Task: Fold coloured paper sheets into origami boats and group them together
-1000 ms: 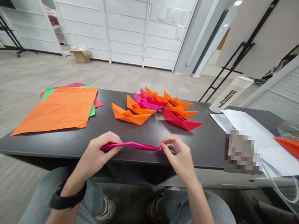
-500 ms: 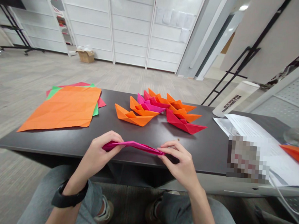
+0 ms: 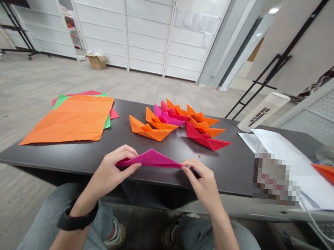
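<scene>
A folded magenta paper [image 3: 155, 159] spans the gap between my hands, just above the table's near edge. Its top rises to a low peak in the middle, and its lower edge runs almost straight. My left hand [image 3: 121, 163] pinches the left end between thumb and fingers, hiding part of that tip. At the other end, the thumb and fingertips of my right hand [image 3: 199, 176] are closed on the narrow right tip. Beyond my hands stands a group of folded paper boats: an orange boat [image 3: 152, 131] on the left, a red boat [image 3: 207, 138] on the right, several more behind.
Orange, green and red sheets lie stacked at the left, with an orange sheet [image 3: 73, 118] on top. Right of the boats are a white cylinder [image 3: 263, 111], printed papers [image 3: 285, 144] and an orange folded piece [image 3: 330, 176]. The dark table [image 3: 122, 110] has its near edge by my knees.
The magenta paper has tilted so that its broad side and middle peak now show, where it was seen nearly edge-on. My right hand has shifted slightly to the right.
</scene>
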### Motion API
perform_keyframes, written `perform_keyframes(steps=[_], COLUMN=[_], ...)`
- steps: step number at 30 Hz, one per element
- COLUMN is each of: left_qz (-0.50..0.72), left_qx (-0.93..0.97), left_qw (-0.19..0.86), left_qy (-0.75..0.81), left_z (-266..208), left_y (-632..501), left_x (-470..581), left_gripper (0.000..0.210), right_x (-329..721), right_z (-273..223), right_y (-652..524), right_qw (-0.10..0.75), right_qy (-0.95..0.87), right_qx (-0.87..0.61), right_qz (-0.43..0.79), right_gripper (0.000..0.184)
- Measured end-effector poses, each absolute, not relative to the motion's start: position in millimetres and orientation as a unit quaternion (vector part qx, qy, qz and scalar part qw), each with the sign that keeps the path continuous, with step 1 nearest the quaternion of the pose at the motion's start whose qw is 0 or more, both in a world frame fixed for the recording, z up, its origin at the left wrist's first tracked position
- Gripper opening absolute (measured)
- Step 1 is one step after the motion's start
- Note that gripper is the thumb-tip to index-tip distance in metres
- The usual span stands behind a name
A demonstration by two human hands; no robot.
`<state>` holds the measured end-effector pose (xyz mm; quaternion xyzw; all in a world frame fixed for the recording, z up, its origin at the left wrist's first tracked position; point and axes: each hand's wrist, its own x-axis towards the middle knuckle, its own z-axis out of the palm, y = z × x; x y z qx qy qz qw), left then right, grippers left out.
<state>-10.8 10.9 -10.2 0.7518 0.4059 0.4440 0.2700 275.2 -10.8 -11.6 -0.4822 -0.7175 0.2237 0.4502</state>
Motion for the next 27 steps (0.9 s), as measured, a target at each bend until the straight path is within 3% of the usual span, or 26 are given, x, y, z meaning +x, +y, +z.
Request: perform_keyframes(steps=[12,17,27], left_qz=[0.432,0.428,0.436], left_qx=[0.758,0.760,0.758], left_qw=[0.243,0.237,0.245], left_qy=[0.424,0.428,0.420], left_z=[-8.3,-7.9,-5.8], left_y=[10.2,9.9,9.4], left_x=[-9.1,-9.1,-10.8], left_gripper=[0.011,0.013,0.014], right_x=[273.5,271.9,275.0], right_z=[-10.4,-8.9,-14.8], right_y=[-10.8,-12.1,-7.1], right_qw=[0.430,0.418,0.467], right_qy=[-0.735,-0.740,-0.616], right_qx=[-0.467,-0.464,-0.544], right_qz=[0.237,0.250,0.324], right_gripper=[0.023,0.014,0.022])
